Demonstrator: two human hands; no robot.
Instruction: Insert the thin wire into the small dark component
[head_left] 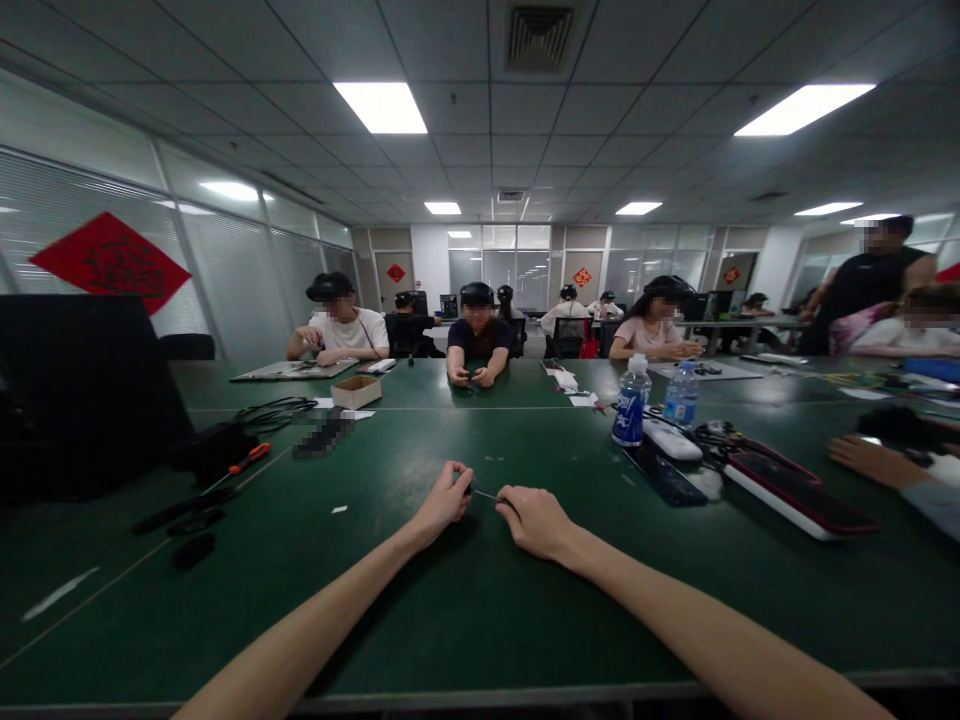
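Observation:
Both my hands rest on the green table [450, 610] in front of me, close together. My left hand [444, 498] is closed in a pinch around one end of a thin dark tool [486, 494], perhaps a small screwdriver or tweezers. My right hand [536, 520] is curled shut beside it, its fingers on the other end of the same tool. What lies under the fingertips is too small to make out.
To the right lie two water bottles [631, 400], a white device [671, 440] and a red-edged laptop [799, 495], with another person's hand [870, 458] nearby. A black monitor [82, 390], cables and an orange-handled tool [249, 458] sit left. Several people sit across the table.

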